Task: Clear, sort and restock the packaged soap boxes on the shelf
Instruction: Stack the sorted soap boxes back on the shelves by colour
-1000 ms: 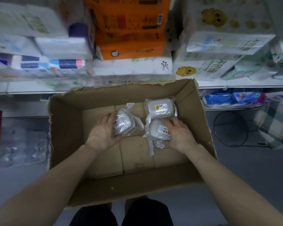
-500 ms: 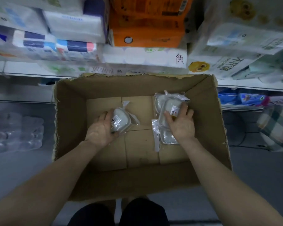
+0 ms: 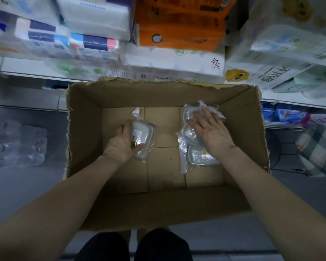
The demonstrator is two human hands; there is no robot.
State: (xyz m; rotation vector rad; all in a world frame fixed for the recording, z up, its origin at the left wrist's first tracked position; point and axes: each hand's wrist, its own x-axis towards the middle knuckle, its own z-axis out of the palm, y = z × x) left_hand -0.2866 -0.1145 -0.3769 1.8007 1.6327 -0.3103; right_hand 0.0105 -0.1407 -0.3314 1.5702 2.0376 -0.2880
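Observation:
An open cardboard box (image 3: 177, 206) stands on the floor in front of me. My left hand (image 3: 120, 146) grips a grey soap box wrapped in clear plastic (image 3: 142, 134) over the box's left half. My right hand (image 3: 211, 132) lies with straight fingers on top of wrapped soap boxes (image 3: 191, 132) at the right side. One more wrapped soap box (image 3: 201, 157) lies flat just below that hand, partly covered by my wrist.
A white shelf (image 3: 26, 66) behind the box carries tissue packs (image 3: 94, 17), an orange pack (image 3: 179, 29) and toilet-paper rolls (image 3: 175, 61). Bottled water packs (image 3: 17, 144) stand low at the left. A checked bag (image 3: 318, 147) and blue packets (image 3: 286, 114) sit at the right.
My right hand has let go of the soap box it gripped and now lies flat on the stack. The left hand still holds its soap box, shifted slightly toward the box's left.

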